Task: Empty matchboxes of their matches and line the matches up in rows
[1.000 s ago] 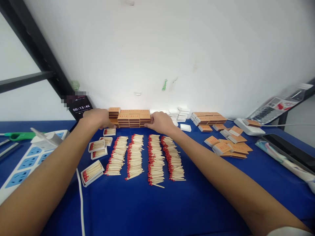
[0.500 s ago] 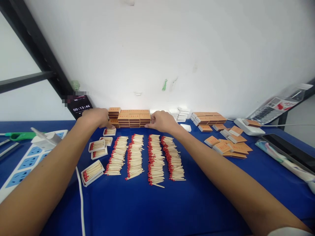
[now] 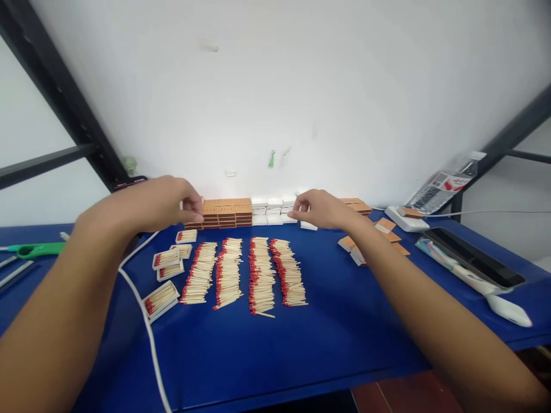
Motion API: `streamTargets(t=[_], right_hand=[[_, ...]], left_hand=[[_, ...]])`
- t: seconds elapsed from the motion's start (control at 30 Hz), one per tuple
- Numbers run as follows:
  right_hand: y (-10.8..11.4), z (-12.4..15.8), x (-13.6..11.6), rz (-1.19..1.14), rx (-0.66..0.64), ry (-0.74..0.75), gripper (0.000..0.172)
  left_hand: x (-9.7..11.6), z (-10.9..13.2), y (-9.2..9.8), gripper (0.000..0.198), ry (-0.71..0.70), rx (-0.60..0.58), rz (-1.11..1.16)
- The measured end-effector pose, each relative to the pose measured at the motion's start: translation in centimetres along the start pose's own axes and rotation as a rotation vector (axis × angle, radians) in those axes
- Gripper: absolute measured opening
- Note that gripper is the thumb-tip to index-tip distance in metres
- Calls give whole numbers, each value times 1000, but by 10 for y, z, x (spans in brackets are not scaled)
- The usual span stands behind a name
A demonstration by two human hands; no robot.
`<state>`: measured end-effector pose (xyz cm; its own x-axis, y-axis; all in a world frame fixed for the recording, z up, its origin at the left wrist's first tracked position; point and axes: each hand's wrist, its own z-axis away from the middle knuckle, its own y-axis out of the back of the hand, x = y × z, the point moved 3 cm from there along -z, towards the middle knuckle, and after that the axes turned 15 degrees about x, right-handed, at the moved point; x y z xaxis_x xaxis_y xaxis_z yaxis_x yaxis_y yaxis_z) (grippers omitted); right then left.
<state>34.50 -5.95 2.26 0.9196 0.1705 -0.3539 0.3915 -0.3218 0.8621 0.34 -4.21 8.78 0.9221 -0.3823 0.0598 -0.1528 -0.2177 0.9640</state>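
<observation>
My left hand (image 3: pixel 183 202) is at the left end of the row of stacked orange matchboxes (image 3: pixel 228 210), fingers curled with a gap between thumb and forefinger. It hides the end of that row, so contact there is unclear. My right hand (image 3: pixel 316 207) is by the right end of the stacked white matchbox trays (image 3: pixel 269 212), thumb and forefinger apart. Neither hand shows anything held. In front, several columns of red-tipped matches (image 3: pixel 262 275) lie on the blue table (image 3: pixel 258 355). Left of them are several open trays filled with matches (image 3: pixel 161 299).
More orange matchboxes (image 3: pixel 355 205) and loose sleeves (image 3: pixel 384 225) lie behind my right forearm. Farther right are a white device (image 3: pixel 407 221), a black phone-like slab (image 3: pixel 473 258), a wrapped white item (image 3: pixel 456 272) and a plastic bottle (image 3: pixel 447 183). A white cable (image 3: pixel 148 327) runs along the left.
My right hand has moved right from the orange stack to the end of the white trays, uncovering them. My left hand has come up and away slightly. The view has shifted.
</observation>
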Motion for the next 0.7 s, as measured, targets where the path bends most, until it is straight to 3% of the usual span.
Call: streamTargets(t=[0.1,0.3,0.43,0.6,0.63,0.7], right_hand=[[3,14,29,-56,98,38,27],[26,27,97,97,237,-68,22],[36,30,124,184,68,-184,25],[21,39,142,268,-239,-304,39],[17,41,146,281,-249,-316,40],[13,41,153,288,-82,-296,42]], left_hand=[[18,7,-11,30,-98,-51,113],[-3,27,-51,36,-98,267,172],[-4,39,-57,42,-123,358,69],[11,41,-62,45,-141,351,-39],[13,41,-64,45,-150,335,-46],[15,41,-69,45,-172,315,-56]])
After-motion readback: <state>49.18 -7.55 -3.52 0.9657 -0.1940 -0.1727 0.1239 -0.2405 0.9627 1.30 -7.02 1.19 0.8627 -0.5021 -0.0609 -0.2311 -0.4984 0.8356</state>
